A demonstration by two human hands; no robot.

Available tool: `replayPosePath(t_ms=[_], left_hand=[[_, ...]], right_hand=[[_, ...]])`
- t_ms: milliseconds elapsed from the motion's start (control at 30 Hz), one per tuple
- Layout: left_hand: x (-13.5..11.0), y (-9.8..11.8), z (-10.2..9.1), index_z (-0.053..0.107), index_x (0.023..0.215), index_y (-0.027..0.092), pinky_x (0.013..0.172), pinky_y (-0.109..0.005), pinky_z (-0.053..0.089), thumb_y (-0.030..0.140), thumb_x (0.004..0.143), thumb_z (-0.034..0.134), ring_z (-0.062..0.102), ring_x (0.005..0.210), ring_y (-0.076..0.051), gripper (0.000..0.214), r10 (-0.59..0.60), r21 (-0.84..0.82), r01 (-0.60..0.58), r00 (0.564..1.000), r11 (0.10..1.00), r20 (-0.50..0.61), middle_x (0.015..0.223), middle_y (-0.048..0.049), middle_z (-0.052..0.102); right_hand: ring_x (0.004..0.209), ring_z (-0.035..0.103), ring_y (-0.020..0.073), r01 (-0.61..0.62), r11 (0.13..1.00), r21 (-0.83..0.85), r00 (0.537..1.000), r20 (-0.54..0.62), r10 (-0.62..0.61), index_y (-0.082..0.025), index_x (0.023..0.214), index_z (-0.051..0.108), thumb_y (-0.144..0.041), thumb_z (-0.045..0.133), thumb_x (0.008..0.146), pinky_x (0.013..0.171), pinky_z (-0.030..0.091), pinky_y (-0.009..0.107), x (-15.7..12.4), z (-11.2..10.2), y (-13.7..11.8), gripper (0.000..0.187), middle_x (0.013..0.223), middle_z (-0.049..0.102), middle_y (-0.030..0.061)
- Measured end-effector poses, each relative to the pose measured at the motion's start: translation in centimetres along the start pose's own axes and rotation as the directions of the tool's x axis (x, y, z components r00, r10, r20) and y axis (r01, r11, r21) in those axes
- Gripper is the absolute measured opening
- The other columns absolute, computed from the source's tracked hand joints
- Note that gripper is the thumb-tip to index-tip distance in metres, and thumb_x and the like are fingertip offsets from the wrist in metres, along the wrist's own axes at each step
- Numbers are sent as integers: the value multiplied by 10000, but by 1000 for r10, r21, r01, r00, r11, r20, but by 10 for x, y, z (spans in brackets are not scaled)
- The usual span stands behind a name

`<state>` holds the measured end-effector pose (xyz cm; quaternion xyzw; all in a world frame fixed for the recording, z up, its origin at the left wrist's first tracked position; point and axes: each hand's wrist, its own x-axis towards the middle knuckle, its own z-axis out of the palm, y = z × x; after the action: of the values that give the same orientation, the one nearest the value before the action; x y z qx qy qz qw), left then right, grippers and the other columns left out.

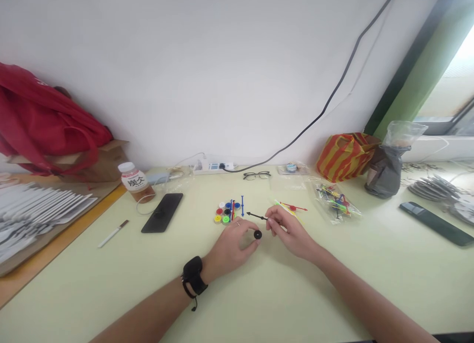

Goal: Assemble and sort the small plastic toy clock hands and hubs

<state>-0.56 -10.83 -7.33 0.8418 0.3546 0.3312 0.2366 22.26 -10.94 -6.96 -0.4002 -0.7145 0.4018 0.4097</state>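
Observation:
My left hand, with a black watch on its wrist, pinches a small black disc just above the pale green table. My right hand pinches the end of a thin black pointer that sticks out to the left. Just beyond my left hand lies a cluster of small coloured discs with red and blue pointers. Yellow and red pointers lie behind my right hand.
A clear bag of coloured parts lies right of centre. A black phone, a drink bottle and a white stick are on the left. Glasses, a power strip, a striped bag and a second phone sit farther back.

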Motion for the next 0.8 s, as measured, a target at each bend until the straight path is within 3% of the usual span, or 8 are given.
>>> replayPosePath(t_ms=[167, 333, 533, 800], left_hand=[[3, -5, 4, 647, 1042, 202, 738, -319, 557, 271, 873, 731, 673, 815, -176, 202, -202, -324, 172, 978, 930, -60, 941, -30, 718], [7, -4, 6, 708, 1075, 172, 827, -350, 589, 304, 870, 760, 725, 938, -226, 249, -228, -500, 210, 973, 840, 26, 1004, -85, 754], [6, 1, 4, 736, 1108, 163, 904, -350, 582, 317, 919, 727, 734, 981, -230, 244, -198, -541, 178, 980, 822, 22, 1066, -103, 775], [5, -8, 5, 755, 1065, 177, 849, -350, 593, 318, 889, 763, 729, 938, -228, 226, -185, -442, 157, 982, 883, -21, 1004, -83, 771]], right_hand=[[709, 535, 157, -35, 981, 191, 993, 114, 13, -253, 1003, 461, -504, 486, 1039, 673, 470, 301, -2, 1, -13, 255, 816, 601, 5], [781, 556, 166, -17, 993, 115, 982, 189, -5, -245, 1019, 476, -486, 453, 1058, 707, 451, 300, -6, 8, -16, 246, 846, 606, 14], [750, 513, 155, 30, 999, -11, 987, 160, -28, -240, 1059, 488, -392, 430, 1073, 645, 399, 270, -4, 10, -8, 163, 849, 597, 6], [702, 455, 151, 57, 996, -71, 990, 132, -48, -248, 1079, 499, -295, 458, 1051, 655, 384, 285, -6, 6, -6, 69, 802, 525, -22]])
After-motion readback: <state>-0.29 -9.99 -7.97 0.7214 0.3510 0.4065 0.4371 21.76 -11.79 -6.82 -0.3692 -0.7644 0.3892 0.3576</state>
